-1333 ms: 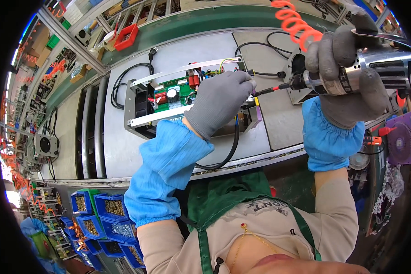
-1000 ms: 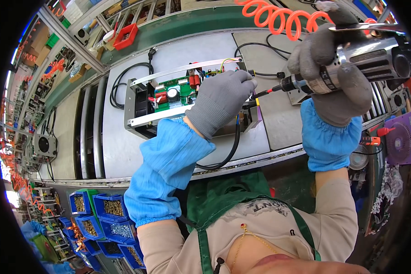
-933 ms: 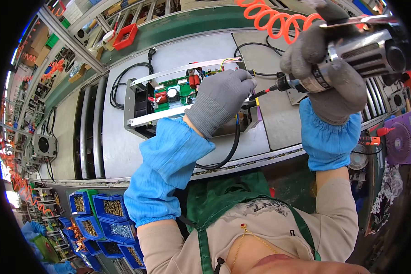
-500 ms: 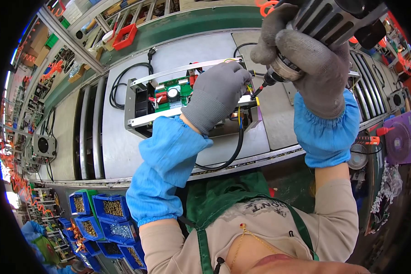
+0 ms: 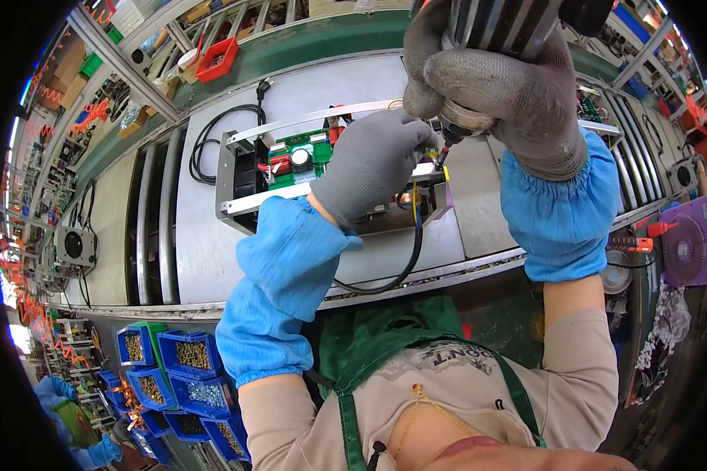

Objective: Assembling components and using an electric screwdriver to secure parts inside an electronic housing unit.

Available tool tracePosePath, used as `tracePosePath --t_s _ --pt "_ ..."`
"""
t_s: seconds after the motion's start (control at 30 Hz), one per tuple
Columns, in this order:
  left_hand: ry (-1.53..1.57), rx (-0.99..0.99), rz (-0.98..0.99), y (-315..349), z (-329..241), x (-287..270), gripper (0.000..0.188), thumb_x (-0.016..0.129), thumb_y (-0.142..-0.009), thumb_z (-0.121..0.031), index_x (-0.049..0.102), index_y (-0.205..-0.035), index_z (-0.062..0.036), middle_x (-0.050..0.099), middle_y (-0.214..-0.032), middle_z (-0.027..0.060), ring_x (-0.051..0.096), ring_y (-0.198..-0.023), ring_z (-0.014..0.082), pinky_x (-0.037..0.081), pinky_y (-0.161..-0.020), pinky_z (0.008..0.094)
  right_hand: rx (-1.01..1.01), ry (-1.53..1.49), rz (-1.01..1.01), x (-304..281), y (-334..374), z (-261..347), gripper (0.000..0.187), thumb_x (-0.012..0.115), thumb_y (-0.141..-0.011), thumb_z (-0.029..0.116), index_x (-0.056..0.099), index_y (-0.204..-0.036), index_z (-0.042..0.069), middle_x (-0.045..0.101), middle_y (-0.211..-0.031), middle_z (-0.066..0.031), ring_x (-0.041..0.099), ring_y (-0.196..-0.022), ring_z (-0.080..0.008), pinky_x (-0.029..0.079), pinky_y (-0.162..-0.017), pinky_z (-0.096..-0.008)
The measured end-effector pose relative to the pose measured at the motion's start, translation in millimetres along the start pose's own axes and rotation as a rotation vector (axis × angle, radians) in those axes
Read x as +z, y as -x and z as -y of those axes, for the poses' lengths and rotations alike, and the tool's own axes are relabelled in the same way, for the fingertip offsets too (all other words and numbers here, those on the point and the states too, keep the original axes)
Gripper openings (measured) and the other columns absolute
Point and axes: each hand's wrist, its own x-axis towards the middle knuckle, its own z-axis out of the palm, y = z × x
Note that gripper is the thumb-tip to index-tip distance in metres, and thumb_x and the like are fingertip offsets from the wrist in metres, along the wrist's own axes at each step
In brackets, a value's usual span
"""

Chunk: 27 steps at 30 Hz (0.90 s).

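An open metal chassis (image 5: pixel 269 202) lies in front of me, with a green circuit board (image 5: pixel 319 153) and a black fan inside. My left hand (image 5: pixel 373 166), in a grey glove, rests over its right part. Its fingers are pinched near the right end, but what lies between them is hidden. My right hand (image 5: pixel 499 98), gloved too, is wrapped round a black power screwdriver (image 5: pixel 511 27). Its bit (image 5: pixel 442 157) points down at the chassis's near right corner, beside my left fingertips. A black cable (image 5: pixel 407 267) with yellow and blue wires runs from that corner toward me.
Metal rollers (image 5: pixel 167 220) interrupt the worktop on the left; more lie at the right. A coiled power cord (image 5: pixel 200 149) sits behind the chassis. Blue bins (image 5: pixel 190 355) of screws stand lower left, a red tray (image 5: pixel 217 60) at the back. A purple fan (image 5: pixel 687 243) is far right.
My right hand has brought the power screwdriver left and turned it more upright, its bit staying by the chassis corner. My left hand has barely moved.
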Motion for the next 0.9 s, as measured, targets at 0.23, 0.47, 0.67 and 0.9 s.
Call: tracePosePath --t_s 0.23,0.47,0.67,0.9 --pt "-0.147 0.011 0.05 -4.2 -8.1 -7.6 0.048 0.079 -0.06 -0.043 0.071 -0.099 -0.0156 0.047 -0.134 0.0155 0.038 -0.129 0.0398 0.027 -0.106 0.0608 -0.251 -0.136 0.0 -10.1 6.7 -1.0 0.048 0.069 -0.065 -0.007 0.061 -0.113 -0.003 0.066 -0.077 -0.0074 0.062 -0.065 -0.0119 0.047 -0.057 -0.0227" --pt "-0.227 -0.104 0.554 -23.6 -6.4 -21.5 0.068 0.08 -0.058 -0.045 0.063 -0.12 -0.024 0.043 -0.137 0.0161 0.039 -0.128 0.0375 0.023 -0.108 0.0627 -0.19 0.002 -0.172 3.2 -3.7 -16.8 0.05 0.071 -0.068 -0.005 0.059 -0.116 -0.003 0.064 -0.074 -0.0064 0.062 -0.065 -0.012 0.047 -0.056 -0.0239" --pt "-0.161 -0.128 0.646 -25.5 -1.4 -19.6 0.064 0.079 -0.062 -0.045 0.063 -0.121 -0.0238 0.056 -0.119 0.015 0.043 -0.124 0.0363 0.028 -0.105 0.0604 -0.151 0.007 -0.116 14.6 -9.0 -13.5 0.048 0.073 -0.071 -0.001 0.058 -0.117 -0.002 0.065 -0.081 -0.0058 0.063 -0.071 -0.0113 0.05 -0.062 -0.0255" --pt "0.235 0.174 0.343 -45.6 31.7 -17.9 0.045 0.072 -0.076 -0.032 0.066 -0.118 -0.0155 0.061 -0.109 0.0125 0.061 -0.099 0.0289 0.049 -0.085 0.0376 -0.553 -0.002 0.119 -19.9 -16.9 -39.6 0.03 0.054 -0.083 0.008 0.053 -0.111 -0.001 0.054 -0.077 -0.0097 0.056 -0.06 -0.0176 0.049 -0.055 -0.0324"
